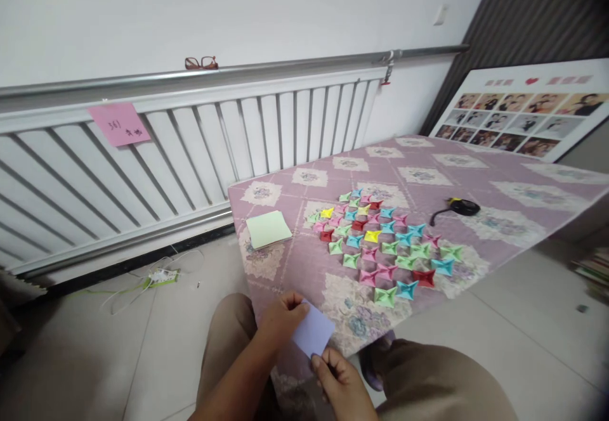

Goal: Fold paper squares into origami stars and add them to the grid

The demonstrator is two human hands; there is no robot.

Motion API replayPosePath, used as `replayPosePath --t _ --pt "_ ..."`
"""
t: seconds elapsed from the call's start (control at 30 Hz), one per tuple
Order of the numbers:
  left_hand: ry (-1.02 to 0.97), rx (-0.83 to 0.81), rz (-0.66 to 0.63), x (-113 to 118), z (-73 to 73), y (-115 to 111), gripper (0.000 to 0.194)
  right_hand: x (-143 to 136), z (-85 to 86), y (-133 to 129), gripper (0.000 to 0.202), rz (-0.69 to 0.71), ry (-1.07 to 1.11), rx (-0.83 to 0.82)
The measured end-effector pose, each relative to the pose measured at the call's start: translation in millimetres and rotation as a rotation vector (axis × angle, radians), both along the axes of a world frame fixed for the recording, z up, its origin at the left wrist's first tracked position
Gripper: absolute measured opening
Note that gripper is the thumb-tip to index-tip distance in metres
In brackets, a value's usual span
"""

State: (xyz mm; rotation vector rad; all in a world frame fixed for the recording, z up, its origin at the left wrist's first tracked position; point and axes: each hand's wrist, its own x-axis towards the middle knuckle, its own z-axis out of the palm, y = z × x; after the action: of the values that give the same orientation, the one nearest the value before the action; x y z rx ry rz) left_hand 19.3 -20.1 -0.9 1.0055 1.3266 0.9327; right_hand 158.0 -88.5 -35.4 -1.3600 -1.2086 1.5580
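Observation:
A square sheet of lilac paper (314,330) is held between my two hands over the near corner of the table. My left hand (284,319) pinches its upper left corner between thumb and fingers. At the lower edge, my right hand (339,376) grips another corner the same way. No fold shows in the sheet. Several small folded paper shapes (372,236) in green, blue, pink, red and yellow stand in rows beyond my hands. To the left lies a stack of pale green paper sheets (269,229).
A floral pink tablecloth (304,269) covers the table. A black coiled cable or tape (464,207) lies at the right. Behind are a white radiator (285,132) with a pink note (118,124), glasses (201,63) on the pipe, and a photo board (523,113). A power strip (162,278) is on the floor.

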Motion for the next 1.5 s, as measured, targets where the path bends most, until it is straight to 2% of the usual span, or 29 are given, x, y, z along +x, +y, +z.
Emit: replayPosePath --t 0.23,0.43,0.57,0.63,0.7,0.73,0.83,0.97,1.07,1.3,1.5 --pt "0.162 0.063 -0.056 13 -2.3 26 0.017 7 5.2 12 0.043 -0.066 -0.024 -0.081" --pt "0.277 0.144 -0.115 19 -7.6 50 0.019 -8 1.6 25 0.048 -0.247 0.039 -0.223" --pt "0.365 0.273 -0.07 9 -0.4 61 0.018 -19 -5.8 34 0.053 -0.369 0.139 -0.326" --pt "0.417 0.351 -0.032 -1 2.4 54 0.02 -20 -6.0 36 0.053 -0.4 0.198 -0.336" --pt "0.456 0.422 -0.05 -10 -0.8 39 0.02 -20 -3.9 37 0.053 -0.412 0.234 -0.349" --pt "0.48 0.467 -0.091 -14 -5.3 29 0.02 -20 -2.6 37 0.052 -0.413 0.24 -0.358" --pt "0.709 0.81 -0.303 -17 -27.0 0 0.032 -19 0.5 39 0.05 -0.41 0.21 -0.388" --pt "0.86 1.001 -0.317 -11 -51.3 -20 0.034 -21 2.2 41 0.045 -0.38 0.158 -0.407" --pt "0.915 1.024 -0.334 -8 -55.0 -22 0.036 -21 3.6 43 0.044 -0.366 0.12 -0.432" --pt "0.981 0.9 -0.434 -8 -56.2 -20 0.038 -18 4.6 47 0.042 -0.288 0.086 -0.493" --pt "0.996 0.875 -0.436 -7 -59.4 -22 0.033 -1 -7.8 26 0.044 -0.213 0.143 -0.481"
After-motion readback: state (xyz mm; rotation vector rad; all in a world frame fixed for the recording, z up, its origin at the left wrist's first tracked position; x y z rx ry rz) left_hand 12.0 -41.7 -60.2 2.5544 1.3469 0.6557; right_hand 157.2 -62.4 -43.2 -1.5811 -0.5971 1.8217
